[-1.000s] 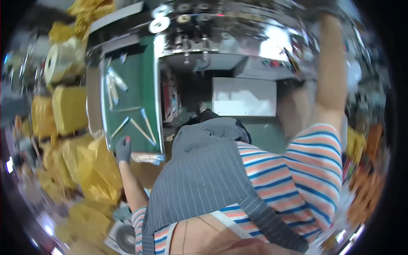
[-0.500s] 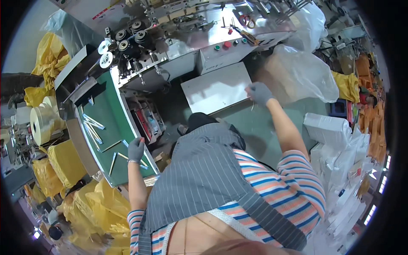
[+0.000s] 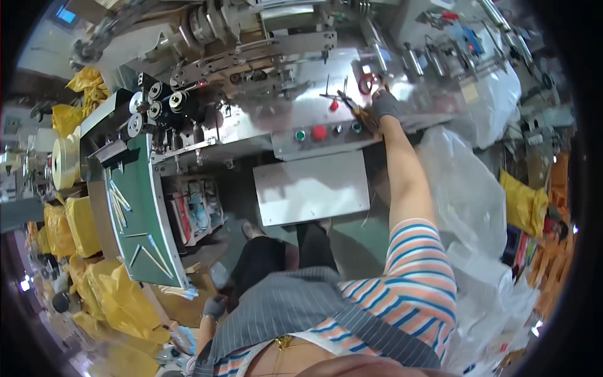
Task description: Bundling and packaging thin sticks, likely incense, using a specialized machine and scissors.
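- Yellow bags (image 3: 122,298): heaped at far left, beside the green belt.
- Green belt (image 3: 143,207): thin sticks (image 3: 119,198) lie on it, a loose bunch higher up, a few scattered lower down.
- Left hand (image 3: 215,306): grey glove, low beside the apron (image 3: 276,301), near a brown carton (image 3: 176,306). Fingers look loosely curled; cannot tell whether they hold anything.
- White panel (image 3: 312,188): below the machine's button box, above the feet.
- Pliers (image 3: 355,109): on the metal top, just left of the right hand; red scissors (image 3: 368,83) just beyond.
- Right hand (image 3: 385,105): grey glove, arm outstretched, fingers bent at the tools. Cannot tell how far closed, or whether anything is gripped.
- Clear bag (image 3: 465,182): right of the forearm.
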